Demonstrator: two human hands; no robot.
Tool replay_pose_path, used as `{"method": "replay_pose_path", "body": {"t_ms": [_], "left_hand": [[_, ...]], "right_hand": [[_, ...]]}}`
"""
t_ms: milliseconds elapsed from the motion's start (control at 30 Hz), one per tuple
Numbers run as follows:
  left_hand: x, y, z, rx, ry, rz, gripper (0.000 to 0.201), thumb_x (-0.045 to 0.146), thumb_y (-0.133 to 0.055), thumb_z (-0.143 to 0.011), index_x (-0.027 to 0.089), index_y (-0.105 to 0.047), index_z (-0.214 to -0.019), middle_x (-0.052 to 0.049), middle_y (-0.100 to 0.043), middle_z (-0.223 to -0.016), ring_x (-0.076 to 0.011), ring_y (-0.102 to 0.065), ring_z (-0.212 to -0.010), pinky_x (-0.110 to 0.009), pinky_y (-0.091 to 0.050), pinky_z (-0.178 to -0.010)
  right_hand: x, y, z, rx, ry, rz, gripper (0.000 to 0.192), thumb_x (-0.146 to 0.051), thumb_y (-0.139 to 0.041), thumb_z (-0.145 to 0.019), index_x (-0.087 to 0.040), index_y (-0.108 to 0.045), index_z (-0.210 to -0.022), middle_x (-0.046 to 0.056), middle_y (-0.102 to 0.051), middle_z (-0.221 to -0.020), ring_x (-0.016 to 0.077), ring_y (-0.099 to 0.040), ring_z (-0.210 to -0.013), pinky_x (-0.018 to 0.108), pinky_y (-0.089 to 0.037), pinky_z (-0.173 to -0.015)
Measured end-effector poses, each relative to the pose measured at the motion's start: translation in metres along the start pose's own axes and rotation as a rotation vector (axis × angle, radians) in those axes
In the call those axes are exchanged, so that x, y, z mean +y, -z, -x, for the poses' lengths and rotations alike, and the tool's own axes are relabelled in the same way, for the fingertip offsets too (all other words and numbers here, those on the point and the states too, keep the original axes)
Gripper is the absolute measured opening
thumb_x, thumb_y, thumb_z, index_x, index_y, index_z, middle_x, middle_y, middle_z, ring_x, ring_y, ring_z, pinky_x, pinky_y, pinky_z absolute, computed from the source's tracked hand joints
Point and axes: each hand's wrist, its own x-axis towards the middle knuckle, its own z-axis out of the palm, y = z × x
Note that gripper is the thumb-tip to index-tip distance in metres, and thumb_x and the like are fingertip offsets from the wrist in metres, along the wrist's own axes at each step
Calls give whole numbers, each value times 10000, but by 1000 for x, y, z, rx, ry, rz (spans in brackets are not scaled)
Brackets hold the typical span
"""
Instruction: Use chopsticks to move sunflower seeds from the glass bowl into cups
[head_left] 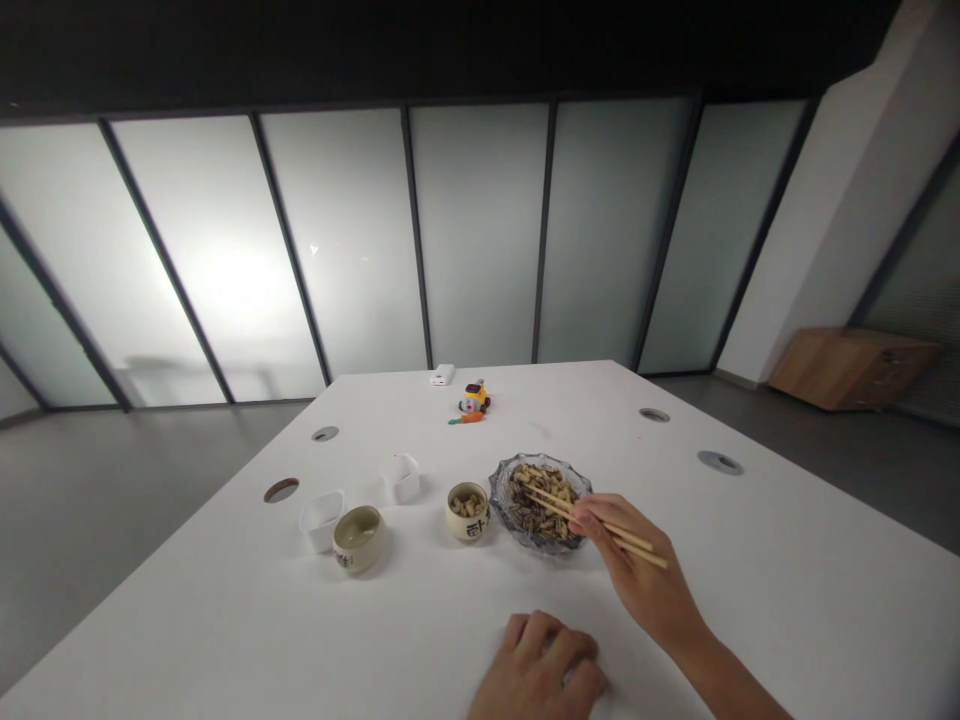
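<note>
My right hand point(637, 570) is closed around a pair of wooden chopsticks point(626, 537). Their tips reach into a scalloped clear glass bowl point(501, 508), among a mix of dark striped seeds, which look like sunflower seeds, and tan pieces like peanuts point(551, 487). Whether the tips pinch a piece is too small to tell. Just left of the bowl stands a small cream cup point(466, 525) with dark lettering, holding similar tan pieces. My left hand point(536, 670) rests on the table nearer to me, fingers loosely bent and slightly apart, with nothing visible in it.
A second cream cup point(352, 558) and two white plastic tubs, one near point(319, 535) and one farther point(403, 482), stand at left. Beyond lie a yellow toy vehicle point(478, 396), an orange-and-green item point(466, 419) and a white device point(442, 374). The white table point(420, 640) has several round cable holes.
</note>
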Motion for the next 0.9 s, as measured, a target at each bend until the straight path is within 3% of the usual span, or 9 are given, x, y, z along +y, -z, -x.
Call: {"method": "replay_pose_path", "body": {"t_ms": [267, 467, 667, 900], "left_hand": [[0, -2, 1, 32, 2, 17, 294, 519, -662, -1067, 228, -622, -1087, 0, -694, -1177, -214, -572, -954, -317, -438, -779], [-1, -2, 2, 40, 10, 49, 300, 530, -647, -1073, 231, -630, -1102, -1, -693, -1185, -214, -569, -962, -320, -444, -789], [0, -7, 1, 106, 8, 41, 338, 568, -614, -1081, 230, -608, -1067, 4, -697, -1157, -213, -576, -928, -327, -432, -756], [1, -11, -1, 199, 21, 51, 330, 563, -631, -1069, 238, -590, -1034, 33, -713, -1124, -209, -583, -877, -343, -421, -712]], "right_hand": [[1, 11, -4, 143, 39, 133, 304, -475, -579, -1056, -251, -760, -958, 90, -765, -1012, 233, -770, -880, 345, -661, -804], [3, 8, -7, 120, 47, 132, 332, -521, -615, -1027, -248, -761, -905, 75, -778, -963, 225, -770, -878, 318, -648, -800], [-7, 10, -6, 39, -97, 69, 390, -550, -580, -1036, -243, -758, -873, 51, -775, -828, 213, -768, -728, 295, -635, -687], [-17, 16, -8, 146, -90, 80, 470, -572, -537, -1045, -226, -725, -789, 34, -747, -694, 200, -755, -671, 273, -597, -649]]}}
